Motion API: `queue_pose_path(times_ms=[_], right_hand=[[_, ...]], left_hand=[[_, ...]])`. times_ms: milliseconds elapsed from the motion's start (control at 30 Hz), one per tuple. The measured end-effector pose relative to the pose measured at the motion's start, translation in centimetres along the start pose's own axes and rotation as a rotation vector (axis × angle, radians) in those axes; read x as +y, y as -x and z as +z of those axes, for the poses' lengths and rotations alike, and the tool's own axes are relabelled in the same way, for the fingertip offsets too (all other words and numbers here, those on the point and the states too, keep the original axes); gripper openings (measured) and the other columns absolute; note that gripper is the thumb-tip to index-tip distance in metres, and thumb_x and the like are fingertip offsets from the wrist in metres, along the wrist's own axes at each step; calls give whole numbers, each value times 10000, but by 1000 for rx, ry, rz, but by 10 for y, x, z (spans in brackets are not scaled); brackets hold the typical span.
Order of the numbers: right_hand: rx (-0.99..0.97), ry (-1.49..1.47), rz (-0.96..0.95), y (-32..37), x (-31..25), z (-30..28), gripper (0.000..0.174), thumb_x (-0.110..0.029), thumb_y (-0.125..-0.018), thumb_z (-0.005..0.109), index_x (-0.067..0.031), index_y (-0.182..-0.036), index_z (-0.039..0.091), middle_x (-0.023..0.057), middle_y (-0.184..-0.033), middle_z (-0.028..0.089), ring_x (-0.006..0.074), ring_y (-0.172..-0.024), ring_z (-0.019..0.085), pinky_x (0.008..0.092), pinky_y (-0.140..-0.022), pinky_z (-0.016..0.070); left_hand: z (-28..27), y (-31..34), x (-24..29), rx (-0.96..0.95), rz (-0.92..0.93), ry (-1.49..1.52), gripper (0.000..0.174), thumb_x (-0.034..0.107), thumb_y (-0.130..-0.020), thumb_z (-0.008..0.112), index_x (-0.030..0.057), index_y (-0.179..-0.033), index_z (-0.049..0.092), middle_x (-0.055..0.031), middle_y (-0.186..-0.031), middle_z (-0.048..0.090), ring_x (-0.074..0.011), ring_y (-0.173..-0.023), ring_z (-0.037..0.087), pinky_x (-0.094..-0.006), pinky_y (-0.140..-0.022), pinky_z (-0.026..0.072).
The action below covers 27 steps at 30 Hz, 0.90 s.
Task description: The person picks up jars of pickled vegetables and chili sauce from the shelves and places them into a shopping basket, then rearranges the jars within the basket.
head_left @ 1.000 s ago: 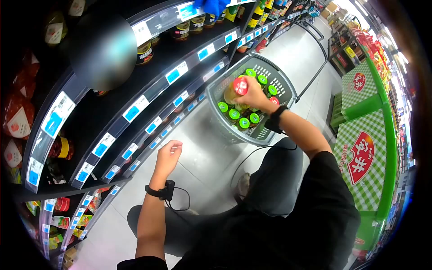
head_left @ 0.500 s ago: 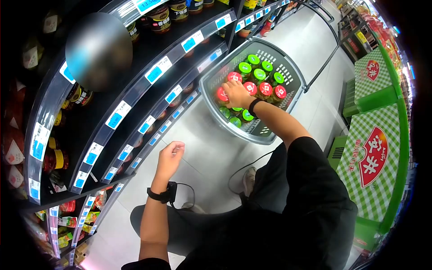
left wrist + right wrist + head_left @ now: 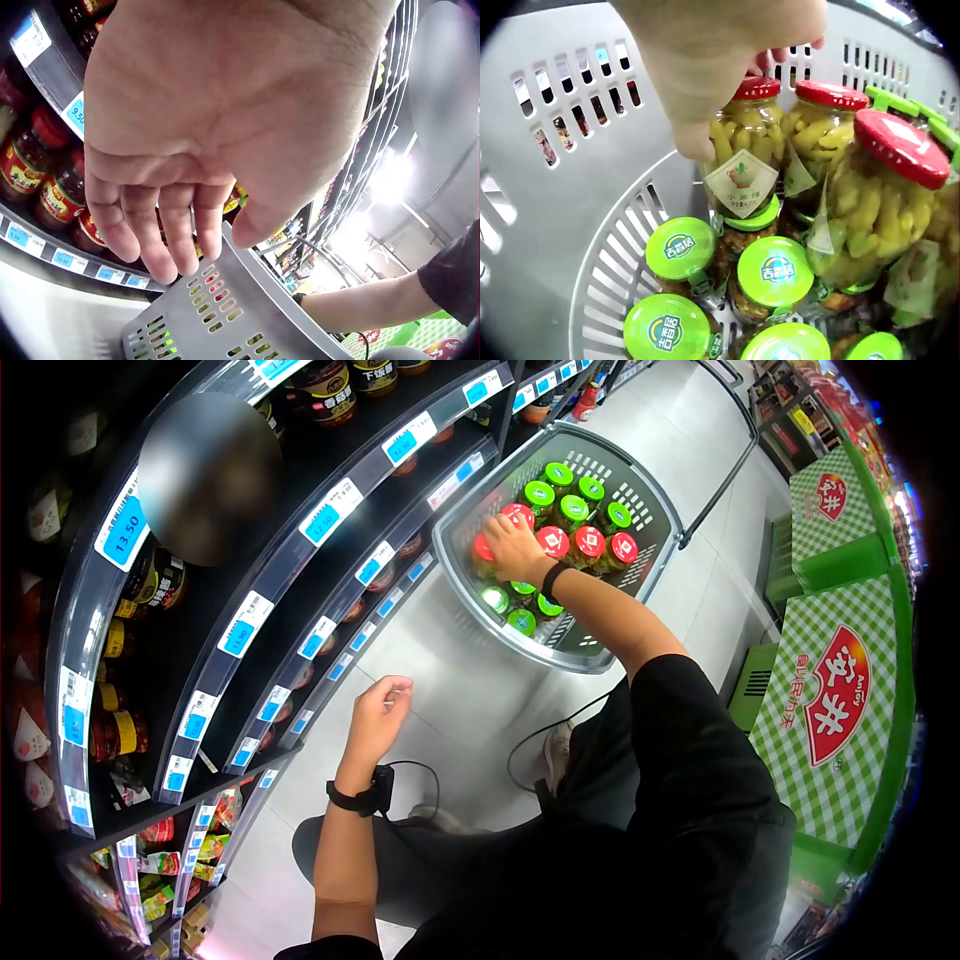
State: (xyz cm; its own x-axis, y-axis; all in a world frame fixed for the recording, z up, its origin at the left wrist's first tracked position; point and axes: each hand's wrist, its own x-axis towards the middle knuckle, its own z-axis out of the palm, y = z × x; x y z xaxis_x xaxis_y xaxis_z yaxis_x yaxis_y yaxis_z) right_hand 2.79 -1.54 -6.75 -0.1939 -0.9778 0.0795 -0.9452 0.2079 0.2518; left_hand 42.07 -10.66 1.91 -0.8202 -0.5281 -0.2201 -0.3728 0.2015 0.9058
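Note:
In the head view my right hand is down inside the grey shopping basket, on its shelf side. It grips a red-lidded glass jar of pickled green peppers near the top, thumb along the glass. The jar stands over green-lidded jars. Beside it are other red-lidded jars, also above the green lids. My left hand hangs over the floor between shelf and basket. Its fingers are loosely bent and hold nothing, as the left wrist view shows.
Dark shelves with price tags and jars run along the left. The basket's long handle reaches toward the aisle. A green checked display bin stands at the right. A cable loops near my shoes.
My right hand has lowered the red-lidded jar from above the green lids to the basket's shelf side. The head view has shifted. My left hand stays about where it was.

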Motion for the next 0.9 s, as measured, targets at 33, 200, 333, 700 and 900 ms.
queue_pose_path(times_ms=[33, 200, 333, 700, 900], right_hand=[[34, 11, 5, 1, -1, 3, 712, -434, -765, 751, -46, -1327, 549, 108, -1288, 522, 288, -1223, 482, 543, -1075, 356], [60, -110, -12, 1, -1, 14, 544, -416, -807, 727, -106, -1222, 562, 98, -1264, 541, 293, -1191, 506, 486, -1008, 398], [119, -98, -35, 4, -1, 7, 459, -392, -819, 714, -111, -1152, 569, 100, -1219, 540, 301, -1163, 513, 480, -994, 407], [458, -492, -332, -2, -17, -236, 231, -142, -899, 671, -45, -710, 579, 123, -663, 559, 329, -611, 582, 442, -591, 471], [545, -737, -604, -62, -88, -482, 137, -53, -928, 565, 31, -1006, 640, 155, -860, 672, 267, -755, 690, 323, -692, 535]], left_hand=[[0, 0, -1, 3, 10, -3, 172, 119, -967, 639, -2, -1082, 681, -103, -962, 733, -162, -866, 702, -293, -720, 548], [-1, 1, -1, -1, 7, 9, 175, 118, -969, 639, -9, -1083, 679, -103, -957, 731, -162, -851, 695, -291, -717, 547], [-1, 1, -2, 8, 14, 32, 175, 124, -971, 642, 3, -1088, 690, -63, -931, 723, -122, -840, 667, -271, -714, 523], [-6, -2, -23, 99, 150, 40, 188, 122, -941, 652, 34, -1104, 688, -112, -983, 740, -221, -859, 707, -331, -750, 557], [-20, -4, -19, 72, 79, 53, 227, 190, -936, 650, 52, -1113, 687, -138, -1008, 739, -274, -882, 712, -371, -786, 557]])
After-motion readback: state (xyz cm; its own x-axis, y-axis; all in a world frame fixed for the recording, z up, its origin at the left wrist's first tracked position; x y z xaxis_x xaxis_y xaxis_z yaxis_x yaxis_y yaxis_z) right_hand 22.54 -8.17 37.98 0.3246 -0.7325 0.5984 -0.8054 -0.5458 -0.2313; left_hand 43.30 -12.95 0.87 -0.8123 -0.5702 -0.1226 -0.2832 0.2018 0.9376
